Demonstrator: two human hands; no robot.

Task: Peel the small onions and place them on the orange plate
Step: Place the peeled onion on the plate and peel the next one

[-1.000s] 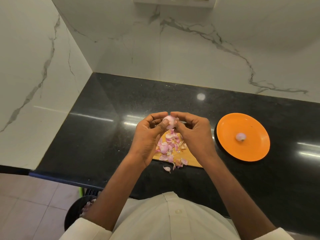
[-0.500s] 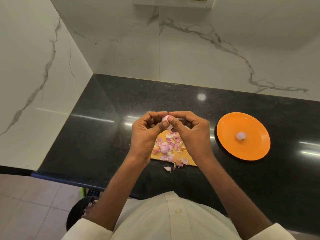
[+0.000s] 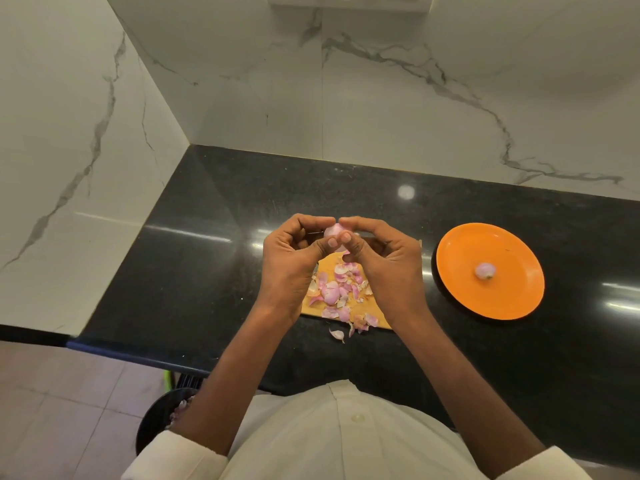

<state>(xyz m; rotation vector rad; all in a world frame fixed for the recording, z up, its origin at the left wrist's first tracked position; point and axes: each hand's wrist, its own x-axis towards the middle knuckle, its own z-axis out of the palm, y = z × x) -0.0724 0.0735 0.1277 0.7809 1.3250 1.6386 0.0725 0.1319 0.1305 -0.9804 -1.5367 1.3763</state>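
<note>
Setting: black polished table is filling the corner between two white marble walls, and I am looking down on it from the head view.
Floor: a dark round bin is standing below the near table edge at my left, with pale scraps showing inside it.
Body: a cream shirt is sitting lowest in view, both sleeves rolled back at the forearms.
Loose peel: one pink scrap is lying on the table just off the near edge of the board.
Board: a yellow-brown cutting board is lying under my hands, and a heap of pink and white onion skins is covering its middle.
Left hand: my left hand is hovering above the board, fingers curled, its grip pinching the small onion from the left with the thumb pressing on the front.
Right hand: my right hand is meeting it from the right, grip also closing on that onion, thumb tip touching beside the left thumb.
Small onion: the small onion is being held in the air between both sets of fingertips, mostly hidden, pale pink where it shows.
Orange plate: the orange plate is sitting well to the right of the board, apart from it.
Peeled onion: one peeled onion is resting near the plate's middle.
</note>
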